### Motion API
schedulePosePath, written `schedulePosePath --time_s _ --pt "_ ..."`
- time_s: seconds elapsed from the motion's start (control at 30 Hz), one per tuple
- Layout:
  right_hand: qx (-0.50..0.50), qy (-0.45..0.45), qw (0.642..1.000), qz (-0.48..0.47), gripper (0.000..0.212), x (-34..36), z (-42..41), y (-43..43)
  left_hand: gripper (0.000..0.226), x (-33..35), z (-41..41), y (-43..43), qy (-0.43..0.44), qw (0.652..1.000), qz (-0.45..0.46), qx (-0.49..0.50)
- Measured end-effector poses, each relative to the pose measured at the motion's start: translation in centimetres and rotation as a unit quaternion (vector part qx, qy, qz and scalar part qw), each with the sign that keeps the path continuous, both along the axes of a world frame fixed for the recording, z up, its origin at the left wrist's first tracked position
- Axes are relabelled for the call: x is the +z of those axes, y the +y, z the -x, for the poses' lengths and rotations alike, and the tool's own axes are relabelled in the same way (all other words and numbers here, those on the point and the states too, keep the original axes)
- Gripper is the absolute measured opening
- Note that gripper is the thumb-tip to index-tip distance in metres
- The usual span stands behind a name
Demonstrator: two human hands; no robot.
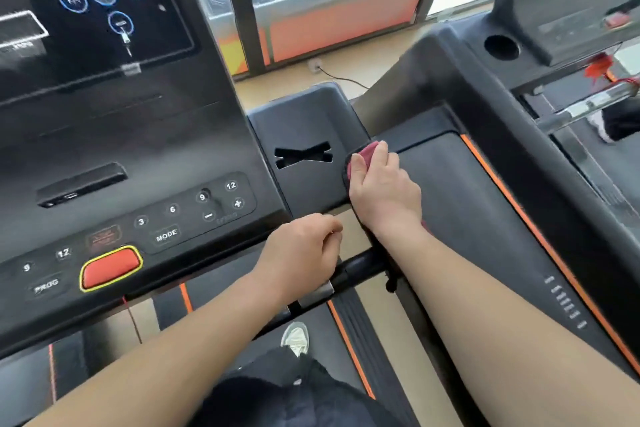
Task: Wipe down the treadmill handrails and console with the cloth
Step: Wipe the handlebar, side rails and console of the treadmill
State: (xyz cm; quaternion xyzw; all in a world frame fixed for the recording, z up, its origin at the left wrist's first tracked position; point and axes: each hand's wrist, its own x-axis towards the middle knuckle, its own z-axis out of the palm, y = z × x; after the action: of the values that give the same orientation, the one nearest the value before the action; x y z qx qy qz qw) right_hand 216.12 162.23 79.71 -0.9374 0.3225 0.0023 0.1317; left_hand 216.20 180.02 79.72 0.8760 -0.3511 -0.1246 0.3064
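Note:
The black treadmill console fills the left half, with a dark screen, numbered keys and a red stop button. Its right side tray has an X-shaped slot. My right hand grips a dark red cloth and presses it on the right handrail where the tray's right edge meets it. My left hand has curled fingers and rests on the front crossbar just below the console; whether it grips the bar is hidden.
A second treadmill stands close on the right, with an orange-edged belt and a round cup hole. Windows and an orange wall panel lie ahead. A wall cable runs along the floor. My white shoe stands on the belt below.

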Motion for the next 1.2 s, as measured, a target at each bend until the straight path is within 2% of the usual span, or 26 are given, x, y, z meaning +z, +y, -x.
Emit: schedulePosePath --time_s 0.17,0.33,0.4,0.57,0.73,0.83,0.93,1.03,1.13,1.17,1.2 --pt "0.015 -0.011 0.998 -0.053 0.066 0.3 -0.4 -0.9 0.017 0.2 1.5 0.2 -0.010 1.000 0.022 -0.010" --pt "0.080 -0.025 0.994 -0.073 0.068 -0.1 5.9 -1.5 0.016 0.4 4.7 -1.3 -0.020 0.996 0.081 -0.008" --pt "0.080 -0.026 0.992 -0.090 0.070 -0.4 9.6 -1.8 0.017 0.3 7.0 -2.3 0.021 0.996 0.092 -0.011" --pt "0.077 -0.033 0.989 -0.122 0.069 -1.3 19.3 -1.8 0.013 -0.9 14.9 -4.3 0.217 0.973 0.072 0.023" --pt "0.088 -0.041 0.985 -0.145 0.066 -2.2 29.2 -1.9 0.017 -2.3 23.3 -4.5 0.261 0.956 0.079 0.106" --pt "0.090 -0.049 0.983 -0.152 0.065 -2.7 34.9 -1.8 0.014 -2.7 28.0 -5.0 0.324 0.932 0.070 0.149" --pt "0.077 -0.060 0.983 -0.157 0.061 -3.1 39.4 -1.6 0.026 -2.2 32.2 -6.1 0.405 0.888 0.076 0.203" --pt "0.073 -0.068 0.983 -0.153 0.061 -3.2 43.1 -1.0 0.032 -2.0 35.9 -6.4 0.441 0.860 0.095 0.238" --pt "0.059 -0.095 0.982 -0.151 0.056 -3.1 45.7 -0.6 0.014 -1.9 37.8 -6.3 0.474 0.836 0.137 0.242" --pt "0.047 -0.116 0.977 -0.171 0.055 -3.0 46.3 -0.6 0.012 -1.7 38.3 -6.1 0.488 0.825 0.157 0.240" --pt "0.033 -0.137 0.969 -0.202 0.054 -2.8 46.8 -0.5 0.021 -1.7 38.6 -5.9 0.496 0.816 0.173 0.240"
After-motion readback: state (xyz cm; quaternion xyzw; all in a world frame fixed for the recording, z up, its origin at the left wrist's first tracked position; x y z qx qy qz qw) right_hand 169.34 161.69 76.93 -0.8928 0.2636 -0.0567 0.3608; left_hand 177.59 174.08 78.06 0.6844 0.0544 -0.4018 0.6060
